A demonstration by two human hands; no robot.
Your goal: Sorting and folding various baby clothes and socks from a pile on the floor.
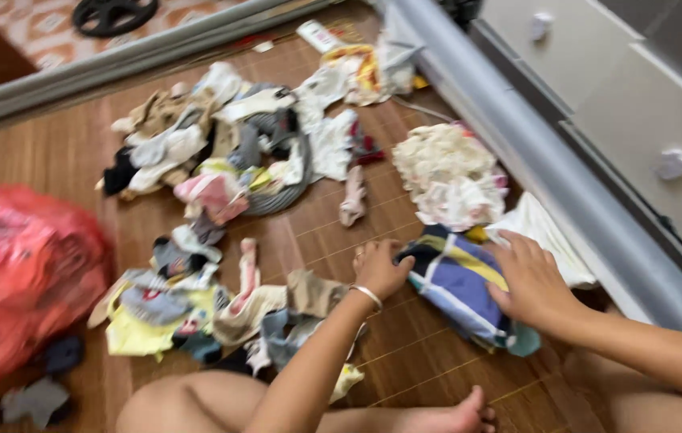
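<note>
A blue, yellow and white striped garment [453, 281] lies folded on the wooden floor [52, 160] in front of me. My left hand [379, 269], with a thin bracelet on the wrist, grips its left edge. My right hand [529, 281] presses flat on its right side. Just beyond it lies a pale, cream and pink bundle of cloth [449, 172]. A single pink sock [352, 195] lies to the left of that bundle.
Heaps of small clothes [229, 144] and socks [197, 309] cover the floor to the left. A red plastic bag [16, 281] bulges at far left. A grey sliding-door rail [549, 168] and white drawers [645, 104] run along the right. My bare knee [189, 401] and foot [457, 417] are at the bottom.
</note>
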